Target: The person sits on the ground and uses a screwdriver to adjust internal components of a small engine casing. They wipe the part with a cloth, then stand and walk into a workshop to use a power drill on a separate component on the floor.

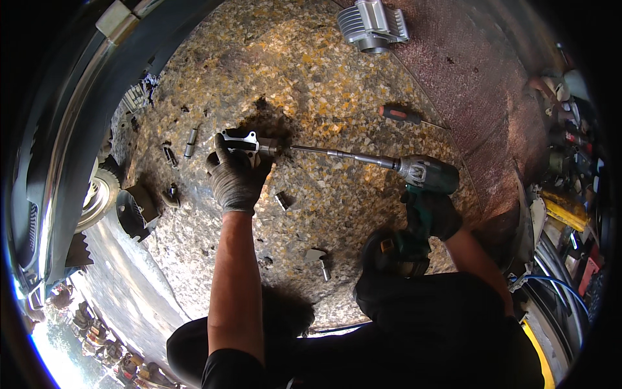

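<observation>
My left hand (234,181), in a dark grey work glove, is closed around a metal engine cylinder (241,137) on the speckled floor. A pale flange with bolt holes shows above the fingers, and a dull round sleeve (267,146) points right. My right hand (444,217), in a dark glove, grips the handle of a green cordless power drill (429,175). From its chuck a long thin metal rod (343,155) reaches left. The rod's tip ends close to the sleeve; a small gap seems to lie between them. The lower drill rests near my knee.
A silver finned cylinder (374,27) stands at the top. A red-and-black screwdriver (400,115) lies to the right. Small metal pins (191,142) and a short tube (282,201) are scattered around. Tools and a yellow object (565,211) crowd the right edge; a vehicle part (78,117) borders the left.
</observation>
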The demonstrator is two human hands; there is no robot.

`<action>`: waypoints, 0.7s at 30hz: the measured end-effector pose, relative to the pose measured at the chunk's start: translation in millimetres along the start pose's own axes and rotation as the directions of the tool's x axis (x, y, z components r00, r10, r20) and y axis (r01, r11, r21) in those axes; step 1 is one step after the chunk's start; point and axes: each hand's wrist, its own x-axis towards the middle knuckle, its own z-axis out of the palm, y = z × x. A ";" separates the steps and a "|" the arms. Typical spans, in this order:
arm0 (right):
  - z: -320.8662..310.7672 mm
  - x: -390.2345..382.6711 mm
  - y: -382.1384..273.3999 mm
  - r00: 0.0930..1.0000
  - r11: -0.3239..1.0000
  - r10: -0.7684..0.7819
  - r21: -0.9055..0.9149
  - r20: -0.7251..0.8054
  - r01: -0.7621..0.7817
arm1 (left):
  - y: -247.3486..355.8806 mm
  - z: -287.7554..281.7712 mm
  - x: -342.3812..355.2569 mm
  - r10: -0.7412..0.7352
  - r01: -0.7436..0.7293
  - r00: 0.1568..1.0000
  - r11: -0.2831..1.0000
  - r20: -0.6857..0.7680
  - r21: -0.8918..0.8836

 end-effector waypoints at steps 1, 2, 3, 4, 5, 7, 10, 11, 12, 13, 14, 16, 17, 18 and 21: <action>-0.8 3.5 1.3 1.000 0.999 -0.002 -0.038 0.019 0.002 | -0.6 -0.4 0.2 0.012 -0.012 1.000 1.000 -0.001 0.015; -1.2 6.7 1.5 0.999 0.997 -0.004 -0.077 0.040 0.007 | -0.1 -0.7 1.0 0.025 -0.025 1.000 0.999 -0.004 0.030; -1.2 9.1 2.0 0.999 0.994 -0.010 -0.106 0.052 0.015 | 1.0 -1.6 1.4 -0.009 0.007 0.999 0.999 0.039 0.048; -0.5 12.4 2.9 1.000 0.998 0.018 -0.052 -0.017 -0.019 | 2.6 -2.7 2.4 0.035 -0.036 0.999 0.993 0.014 0.114; 0.5 13.7 3.0 1.000 0.998 0.024 -0.063 -0.008 -0.024 | 4.9 -4.2 3.2 0.040 -0.043 0.999 0.987 0.023 0.156; 3.1 16.8 3.3 1.000 0.997 0.028 -0.075 0.007 -0.027 | 10.2 -8.7 4.7 0.063 -0.073 0.996 0.984 0.063 0.160; 7.9 20.7 3.0 0.999 0.995 0.036 -0.089 0.023 -0.034 | 20.1 -15.6 7.3 0.023 -0.032 0.999 0.980 0.045 0.196; 9.3 21.8 3.2 0.999 0.996 0.042 -0.080 0.023 -0.040 | 23.7 -16.4 9.0 0.081 -0.083 0.997 0.966 0.019 0.244; 10.5 23.0 3.4 0.998 0.997 0.053 -0.052 0.029 -0.052 | 26.0 -17.8 11.9 0.079 -0.087 0.996 0.964 0.041 0.252; 11.4 24.2 3.7 0.997 0.997 0.069 -0.021 0.032 -0.069 | 28.8 -17.3 14.7 0.087 -0.101 0.994 0.954 0.061 0.283; 11.9 25.1 4.3 0.996 0.996 0.084 0.008 0.038 -0.084 | 31.1 -16.3 17.6 0.093 -0.115 0.992 0.943 0.082 0.313; 11.9 27.0 5.4 0.997 0.996 0.080 0.033 0.022 -0.081 | 33.6 -14.2 23.1 0.094 -0.132 0.988 0.932 0.125 0.338; 11.5 27.9 6.0 0.997 0.997 0.066 0.033 0.033 -0.067 | 34.1 -13.2 25.5 0.090 -0.135 0.985 0.932 0.148 0.335; 10.7 28.7 6.4 0.995 0.994 0.097 0.053 0.029 -0.099 | 34.3 -12.5 26.8 0.097 -0.146 0.982 0.934 0.164 0.325; 8.1 30.6 7.4 0.989 0.987 0.141 0.067 0.040 -0.144 | 34.3 -11.5 28.0 0.115 -0.186 0.973 0.903 0.200 0.388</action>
